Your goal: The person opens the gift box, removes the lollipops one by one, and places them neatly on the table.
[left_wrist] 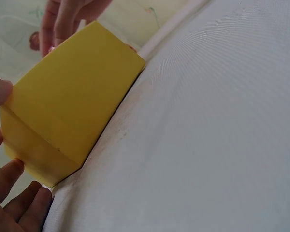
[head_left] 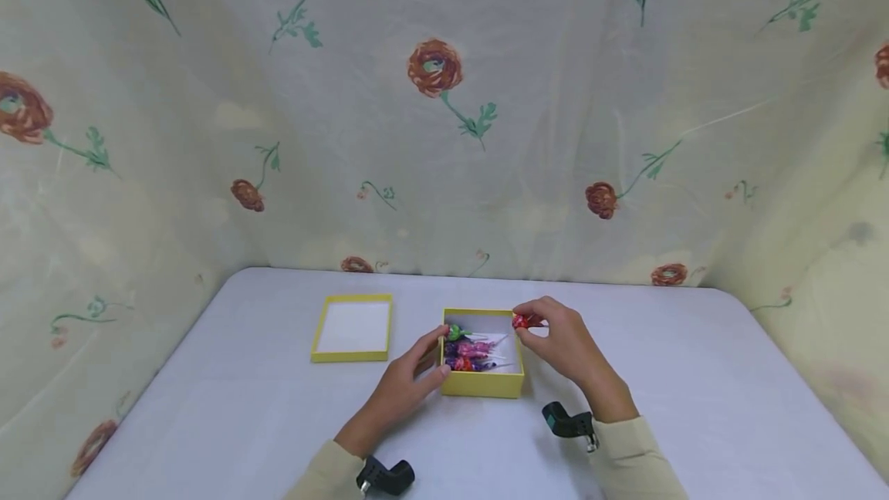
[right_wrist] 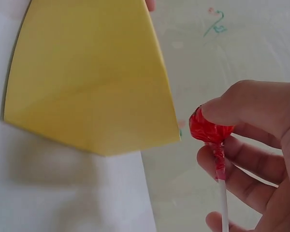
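My right hand (head_left: 562, 334) pinches a red-wrapped lollipop (right_wrist: 210, 128) by its candy head between thumb and fingers. Its white stick (right_wrist: 223, 205) points down in the right wrist view. This hand is at the back right corner of an open yellow box (head_left: 482, 385). Several lollipops lie inside, among them a green one (head_left: 454, 332), a pink one (head_left: 472, 349) and a red one (head_left: 461, 364), sticks toward the right. My left hand (head_left: 410, 376) holds the box's left side, thumb at the near corner and fingers along the wall (left_wrist: 31, 145).
A yellow-rimmed lid (head_left: 356, 326), white inside, lies left of the box. Both stand on a white-covered table (head_left: 243, 384). Behind and at the sides hangs a flower-patterned curtain (head_left: 528, 137). Black wrist cameras (head_left: 569, 420) are strapped to both wrists.
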Motion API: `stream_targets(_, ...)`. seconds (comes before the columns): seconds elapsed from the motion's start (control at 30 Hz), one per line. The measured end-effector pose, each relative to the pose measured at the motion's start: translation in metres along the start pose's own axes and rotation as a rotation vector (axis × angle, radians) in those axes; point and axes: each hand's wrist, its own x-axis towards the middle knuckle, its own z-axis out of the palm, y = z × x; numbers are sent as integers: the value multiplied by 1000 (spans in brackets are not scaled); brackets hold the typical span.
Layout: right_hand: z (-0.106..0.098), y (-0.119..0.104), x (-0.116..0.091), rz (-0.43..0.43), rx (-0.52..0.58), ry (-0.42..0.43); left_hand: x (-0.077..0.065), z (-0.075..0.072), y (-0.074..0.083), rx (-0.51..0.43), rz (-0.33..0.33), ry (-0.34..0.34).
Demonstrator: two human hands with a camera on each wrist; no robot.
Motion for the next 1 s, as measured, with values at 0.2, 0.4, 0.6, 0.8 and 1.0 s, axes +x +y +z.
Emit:
stream_targets(0.2, -5, 9, -2, 46, -26, 0, -1, -2, 1, -12, 15, -9)
stream_targets(0.4, -8, 15, -2, 60, -39, -1, -1, -2, 2, -10, 30, -5)
stream_targets(0.6, -10, 21, -1, 88, -62, -18, 0, -2, 1, -15, 14, -5)
stream_targets(0.8, -11, 26, -2, 112, -77, -33, -5, -3, 12, -28, 11, -9)
stream_targets(1.0, -14, 32, -2, 116, -85, -44, -1, -2, 5, -7, 5, -7)
